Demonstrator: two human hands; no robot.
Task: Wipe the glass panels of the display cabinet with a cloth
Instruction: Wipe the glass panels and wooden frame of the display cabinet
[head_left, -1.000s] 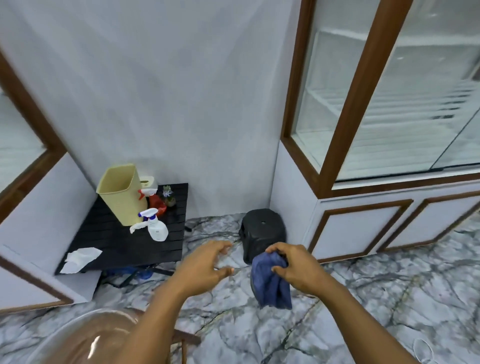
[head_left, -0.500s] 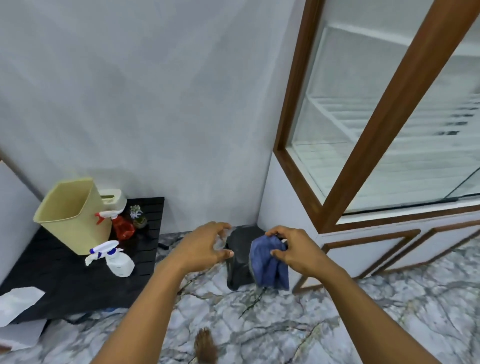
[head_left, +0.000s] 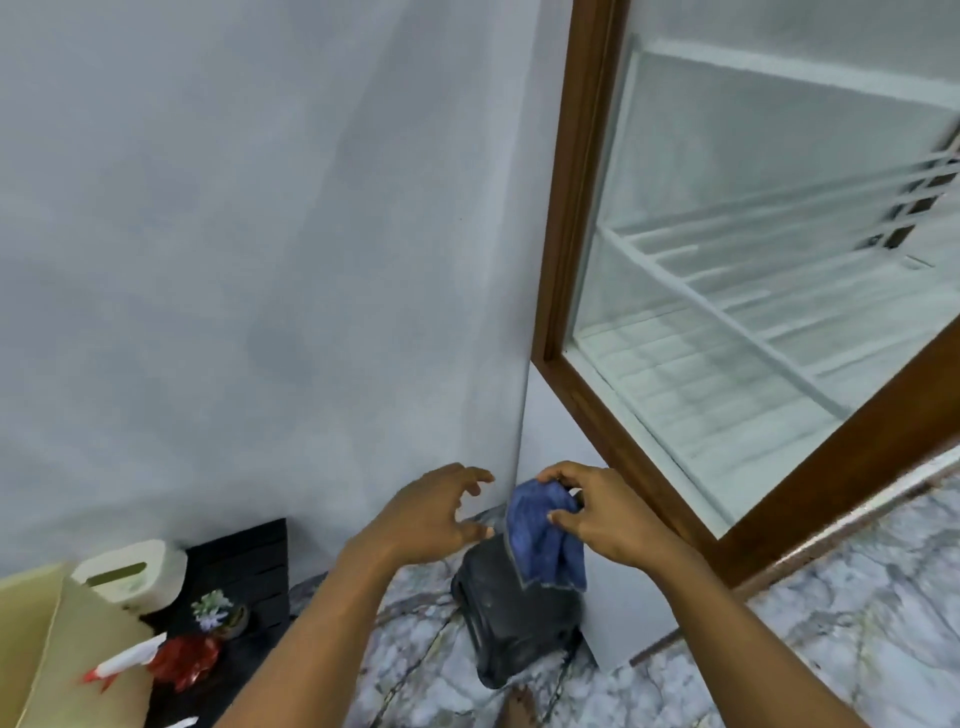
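Head view, right hand: the right hand (head_left: 608, 512) pinches the top of the blue cloth (head_left: 543, 540) between thumb and curled fingers. The cloth hangs bunched below it, low and to the left of the display cabinet (head_left: 566, 208).
Head view, left hand: the left hand (head_left: 426, 514) is just beside the cloth, fingers spread and half curled, holding nothing.
Progress: the cloth is well apart from the glass panel (head_left: 727, 260). I'd judge wiping not yet begun, with every panel left to do.
Around: a black stool (head_left: 511, 623) sits at the cabinet's corner. A low black table (head_left: 249, 561) to the left carries a yellow bin (head_left: 52, 649) and 1 spray bottle (head_left: 124, 662).
In the way: the stool stands at the foot of the panel, so reaching over it looks likely.
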